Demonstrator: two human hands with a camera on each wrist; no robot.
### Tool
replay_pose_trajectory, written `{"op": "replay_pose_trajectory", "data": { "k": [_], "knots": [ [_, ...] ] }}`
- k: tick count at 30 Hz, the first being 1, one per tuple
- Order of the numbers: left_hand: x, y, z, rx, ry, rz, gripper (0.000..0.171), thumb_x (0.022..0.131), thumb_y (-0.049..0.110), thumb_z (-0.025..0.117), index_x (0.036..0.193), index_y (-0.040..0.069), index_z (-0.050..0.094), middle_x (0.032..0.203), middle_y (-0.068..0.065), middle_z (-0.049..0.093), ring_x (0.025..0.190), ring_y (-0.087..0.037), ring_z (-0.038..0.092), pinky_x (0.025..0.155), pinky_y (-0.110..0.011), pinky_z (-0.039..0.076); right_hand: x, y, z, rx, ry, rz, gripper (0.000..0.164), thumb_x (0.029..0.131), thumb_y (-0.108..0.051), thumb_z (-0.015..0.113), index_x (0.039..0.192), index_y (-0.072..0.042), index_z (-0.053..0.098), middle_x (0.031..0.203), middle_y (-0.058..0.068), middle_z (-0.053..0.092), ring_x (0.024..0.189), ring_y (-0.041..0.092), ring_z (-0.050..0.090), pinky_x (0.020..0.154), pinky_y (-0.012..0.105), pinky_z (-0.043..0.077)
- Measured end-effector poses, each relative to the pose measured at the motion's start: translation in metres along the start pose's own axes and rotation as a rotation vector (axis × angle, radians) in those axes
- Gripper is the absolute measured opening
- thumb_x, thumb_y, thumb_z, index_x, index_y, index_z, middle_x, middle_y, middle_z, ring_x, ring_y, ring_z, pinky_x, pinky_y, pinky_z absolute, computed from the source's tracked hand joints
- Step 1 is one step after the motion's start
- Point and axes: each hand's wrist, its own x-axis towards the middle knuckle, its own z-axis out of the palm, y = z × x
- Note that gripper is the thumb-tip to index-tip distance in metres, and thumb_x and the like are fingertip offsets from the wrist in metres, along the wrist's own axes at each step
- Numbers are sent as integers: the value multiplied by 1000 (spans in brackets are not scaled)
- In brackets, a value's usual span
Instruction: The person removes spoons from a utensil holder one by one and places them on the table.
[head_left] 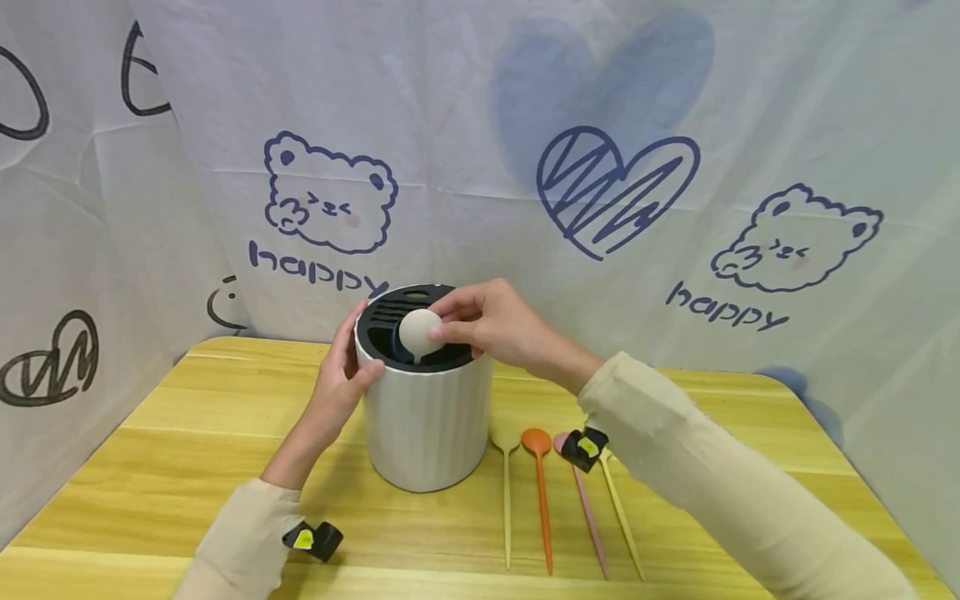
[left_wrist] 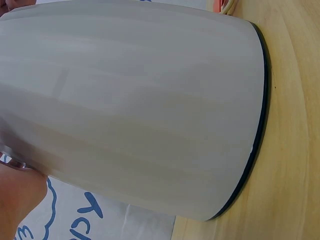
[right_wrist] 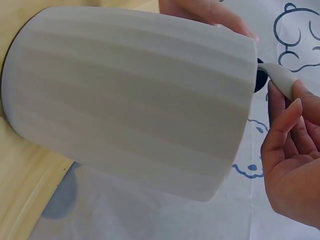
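Note:
A white ribbed utensil holder (head_left: 427, 433) with a black slotted lid (head_left: 442, 365) stands upright on the table. My left hand (head_left: 341, 392) grips its left side near the top, thumb at the front rim and fingers round the far side. Over the lid, my right hand (head_left: 498, 325) pinches an off-white spoon (head_left: 420, 331) by its round bowl. The spoon points bowl up, its handle going down into a lid opening, where the lower part is hidden. In the right wrist view, thumb and fingers press on the bowl of the spoon (right_wrist: 281, 80) just above the rim.
Several spoons lie side by side to the holder's right: a yellow-green spoon (head_left: 506, 442), an orange spoon (head_left: 537, 443), a pink spoon (head_left: 588, 517) and a pale yellow one (head_left: 622, 517). A printed cloth (head_left: 465, 150) hangs behind the wooden table (head_left: 225, 400).

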Motion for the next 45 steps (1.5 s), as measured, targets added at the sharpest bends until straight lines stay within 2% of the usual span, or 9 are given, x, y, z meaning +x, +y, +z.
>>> {"op": "replay_pose_trajectory", "data": {
  "k": [8,15,18,24,30,34,41,45],
  "knots": [
    [1,0,1,2,-2,-8,77,93,25,57,155,9,15,158,-5,17,144,-22,17,115,-48,17,-2,-11,-8,25,54,-27,24,85,-7,74,108,1,72,91,9,72,70,37,56,50,26,45],
    [0,0,0,1,0,-5,76,93,24,56,155,10,15,158,-6,17,143,-24,18,115,-47,18,-6,-25,-17,-24,78,-103,28,87,-6,71,114,0,70,98,9,72,71,35,58,50,26,43],
    [1,0,0,1,0,-4,76,93,24,57,155,11,15,158,-6,18,143,-24,19,115,-42,21,-8,-32,-21,-37,93,-141,28,88,-5,70,116,1,69,98,10,71,73,36,58,48,23,41],
    [1,1,0,-4,7,6,76,93,25,58,155,10,17,157,-8,19,143,-25,19,111,-24,26,-12,-42,-32,-57,154,-208,28,89,-5,68,117,1,68,102,10,70,68,22,57,50,24,43],
    [0,1,0,0,9,0,76,93,26,58,155,10,17,158,-8,18,143,-26,19,109,-20,28,-18,-54,-45,-40,219,-264,30,90,-4,66,120,1,67,108,9,69,63,22,53,54,26,46],
    [-1,0,0,12,9,-14,74,93,24,55,155,12,16,158,-7,18,143,-25,20,110,-23,28,-21,-59,-52,-5,249,-266,31,90,-4,66,121,1,65,109,10,68,68,22,54,57,26,47],
    [0,0,-1,19,6,-13,74,93,22,54,155,10,16,158,-6,18,143,-24,19,114,-43,21,-27,-65,-66,65,304,-305,29,90,0,65,119,4,66,103,13,68,71,20,56,55,24,44],
    [2,0,-1,18,2,-7,75,93,24,55,155,9,15,158,-6,18,142,-24,20,113,-35,24,-32,-68,-71,112,312,-340,30,89,2,66,119,3,66,104,14,68,75,22,58,55,24,44]
  ]
}}
